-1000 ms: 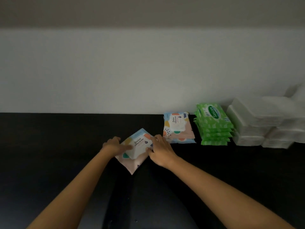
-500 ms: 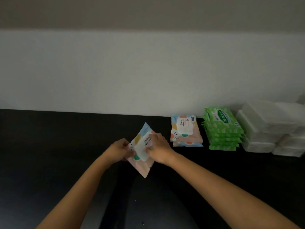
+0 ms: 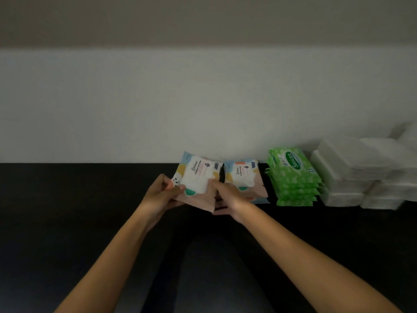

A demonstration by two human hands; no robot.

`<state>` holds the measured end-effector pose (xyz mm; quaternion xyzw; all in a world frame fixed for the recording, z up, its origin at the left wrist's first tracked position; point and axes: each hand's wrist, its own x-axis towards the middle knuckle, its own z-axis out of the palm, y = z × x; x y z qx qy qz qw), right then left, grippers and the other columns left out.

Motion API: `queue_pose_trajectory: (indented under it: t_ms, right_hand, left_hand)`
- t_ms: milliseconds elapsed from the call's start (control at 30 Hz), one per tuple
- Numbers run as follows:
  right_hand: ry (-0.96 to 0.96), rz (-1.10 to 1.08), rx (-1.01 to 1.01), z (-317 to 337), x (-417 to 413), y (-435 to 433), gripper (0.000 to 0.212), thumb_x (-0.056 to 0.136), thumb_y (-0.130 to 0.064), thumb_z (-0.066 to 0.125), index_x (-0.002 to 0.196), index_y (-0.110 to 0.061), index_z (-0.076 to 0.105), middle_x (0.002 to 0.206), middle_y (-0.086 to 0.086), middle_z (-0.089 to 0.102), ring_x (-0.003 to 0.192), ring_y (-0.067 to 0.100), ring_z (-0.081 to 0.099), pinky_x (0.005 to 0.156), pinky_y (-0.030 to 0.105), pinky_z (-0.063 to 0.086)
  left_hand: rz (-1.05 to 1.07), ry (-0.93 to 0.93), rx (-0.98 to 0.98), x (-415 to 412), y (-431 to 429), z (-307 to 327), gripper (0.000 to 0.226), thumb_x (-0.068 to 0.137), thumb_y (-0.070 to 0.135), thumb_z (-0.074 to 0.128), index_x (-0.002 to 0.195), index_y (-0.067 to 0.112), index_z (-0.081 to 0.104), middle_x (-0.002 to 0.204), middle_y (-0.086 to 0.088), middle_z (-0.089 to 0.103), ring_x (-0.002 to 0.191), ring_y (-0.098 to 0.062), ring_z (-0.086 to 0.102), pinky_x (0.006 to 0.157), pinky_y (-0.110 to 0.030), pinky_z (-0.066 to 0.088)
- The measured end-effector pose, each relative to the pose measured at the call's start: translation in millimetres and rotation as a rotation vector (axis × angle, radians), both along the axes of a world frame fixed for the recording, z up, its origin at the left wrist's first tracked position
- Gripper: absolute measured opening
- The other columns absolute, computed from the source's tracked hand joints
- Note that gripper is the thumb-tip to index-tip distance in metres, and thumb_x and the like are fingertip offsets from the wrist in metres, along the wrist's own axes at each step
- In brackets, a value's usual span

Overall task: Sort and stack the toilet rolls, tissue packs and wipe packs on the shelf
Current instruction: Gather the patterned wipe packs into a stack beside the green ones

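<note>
A pastel wipe pack (image 3: pixel 198 177) with coloured spots is held above the dark shelf (image 3: pixel 67 211), just left of a short stack of matching pastel packs (image 3: pixel 244 177). My left hand (image 3: pixel 161 195) pinches its left edge, thumb on top. My right hand (image 3: pixel 228 197) grips its right lower corner. Further right stands a stack of green wipe packs (image 3: pixel 293 177), then stacks of white tissue packs (image 3: pixel 352 175). A white roll (image 3: pixel 409 134) shows partly at the right edge.
A pale wall (image 3: pixel 180 105) runs behind the shelf, close behind the stacks. The shelf's left half and its front are bare dark surface.
Both hands have lifted the pastel pack off the shelf and carried it back and to the right, turning it square beside the matching stack.
</note>
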<state>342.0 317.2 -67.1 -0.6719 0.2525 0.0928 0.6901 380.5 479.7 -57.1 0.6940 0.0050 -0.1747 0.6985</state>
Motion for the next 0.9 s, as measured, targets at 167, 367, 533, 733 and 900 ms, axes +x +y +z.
queue_pose_trajectory:
  t_ms: [167,367,533,733,900]
  right_hand:
    - [-0.175,-0.165,0.279,9,9,-25,0.034,0.093,-0.015,0.054,0.126,-0.009,0.054,0.124,0.012,0.063,0.107,0.026,0.062,0.088,0.039,0.053]
    - [-0.226,-0.252,0.118,8,7,-64,0.033,0.090,-0.007,0.057,0.123,-0.003,0.057,0.119,0.013,0.064,0.103,0.029,0.062,0.089,0.041,0.052]
    - [-0.182,-0.256,0.044,2,12,-91,0.035,0.090,-0.005,0.057,0.124,0.000,0.057,0.123,0.020,0.062,0.111,0.036,0.061,0.095,0.045,0.050]
    - [-0.145,-0.268,-0.202,-1,28,-108,0.037,0.091,-0.011,0.056,0.127,0.001,0.054,0.124,0.018,0.062,0.108,0.028,0.061,0.071,0.023,0.049]
    - [-0.108,-0.249,-0.526,-18,42,-105,0.039,0.093,-0.021,0.051,0.125,0.001,0.048,0.122,0.016,0.059,0.111,0.032,0.056,0.084,0.032,0.045]
  left_hand:
    - [-0.059,0.084,-0.156,-4,-34,-3,0.023,0.086,0.002,0.059,0.073,0.011,0.042,0.104,-0.012,0.064,0.093,-0.022,0.066,0.066,-0.028,0.059]
    - [-0.149,0.271,-0.219,1,-72,-15,0.017,0.087,0.009,0.060,0.103,0.010,0.054,0.110,-0.012,0.065,0.094,-0.020,0.066,0.071,-0.028,0.057]
    - [-0.190,0.304,-0.207,19,-101,-12,0.029,0.095,0.018,0.050,0.120,0.006,0.056,0.099,-0.011,0.068,0.082,-0.020,0.067,0.065,-0.032,0.056]
    - [-0.147,0.165,0.084,41,-130,-20,0.033,0.095,0.015,0.049,0.126,0.005,0.056,0.085,-0.005,0.062,0.064,-0.011,0.054,0.057,-0.023,0.045]
    - [-0.123,0.144,0.159,53,-141,-32,0.035,0.096,0.017,0.048,0.128,0.007,0.055,0.083,-0.005,0.061,0.059,-0.009,0.050,0.055,-0.021,0.045]
